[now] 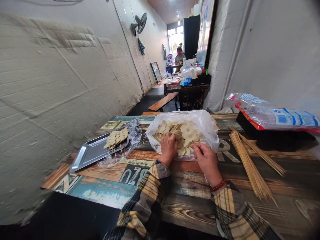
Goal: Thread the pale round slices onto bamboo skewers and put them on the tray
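A clear plastic bag (211, 131) lies spread on the table in front of me, filled with thin, pale round slices (188, 131). My left hand (169, 145) reaches into the bag with its fingers curled down on the slices; its fingertips are partly hidden. Just right of it, my right hand (205, 159) is closed in a pinch at the bag's near edge. A thin bamboo skewer seems to be in that pinch, mostly covered by the hand. On the left, skewered slices (117, 137) rest on a metal tray (86, 156), their sticks pointing toward me.
Loose bamboo skewers (250, 166) lie in a bundle on the right of the wooden table (190, 213). Behind them stands a black tray with plastic packaging (282, 115). A crumpled plastic bag (135, 131) touches the metal tray. Farther back are a bench (163, 101) and a seated person (179, 56).
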A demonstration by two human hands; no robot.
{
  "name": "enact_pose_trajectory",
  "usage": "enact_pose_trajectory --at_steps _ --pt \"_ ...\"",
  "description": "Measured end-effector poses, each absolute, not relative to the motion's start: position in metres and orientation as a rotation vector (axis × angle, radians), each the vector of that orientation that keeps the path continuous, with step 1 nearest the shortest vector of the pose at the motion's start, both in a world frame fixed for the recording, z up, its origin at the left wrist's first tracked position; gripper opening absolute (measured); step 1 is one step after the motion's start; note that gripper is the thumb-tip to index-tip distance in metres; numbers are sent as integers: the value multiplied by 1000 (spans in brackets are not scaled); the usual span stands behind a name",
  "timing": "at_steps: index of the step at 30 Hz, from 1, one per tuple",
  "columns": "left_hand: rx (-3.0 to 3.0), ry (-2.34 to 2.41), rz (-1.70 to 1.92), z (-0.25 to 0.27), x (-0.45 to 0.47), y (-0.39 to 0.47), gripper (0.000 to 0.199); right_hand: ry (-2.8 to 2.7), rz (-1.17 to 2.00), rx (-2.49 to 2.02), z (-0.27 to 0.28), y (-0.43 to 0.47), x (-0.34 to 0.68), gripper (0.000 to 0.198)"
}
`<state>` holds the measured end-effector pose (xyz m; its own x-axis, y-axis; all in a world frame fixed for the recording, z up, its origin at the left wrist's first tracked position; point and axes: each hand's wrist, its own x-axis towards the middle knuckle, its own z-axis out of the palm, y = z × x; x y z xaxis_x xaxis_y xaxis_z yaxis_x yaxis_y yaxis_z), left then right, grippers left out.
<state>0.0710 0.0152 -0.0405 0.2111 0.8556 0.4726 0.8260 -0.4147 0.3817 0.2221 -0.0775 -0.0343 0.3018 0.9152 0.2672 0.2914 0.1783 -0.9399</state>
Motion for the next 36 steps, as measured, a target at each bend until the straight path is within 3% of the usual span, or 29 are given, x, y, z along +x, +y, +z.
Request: enact_pose_trajectory --at_steps 5,10,22,36 --pt "1668 1306 1316 -36 63 14 8 -1210 697 -1330 -34 -78 223 34" --pt "1016 962 1300 -25 47 -3 27 -1205 864 -1230 -34 -81 221 32" --pt "907 936 1414 -19 26 -4 32 -1357 1272 -1167 -33 -98 223 34" --pt "867 937 1438 -16 22 -5 29 -1404 1338 -1221 -39 -102 222 37"
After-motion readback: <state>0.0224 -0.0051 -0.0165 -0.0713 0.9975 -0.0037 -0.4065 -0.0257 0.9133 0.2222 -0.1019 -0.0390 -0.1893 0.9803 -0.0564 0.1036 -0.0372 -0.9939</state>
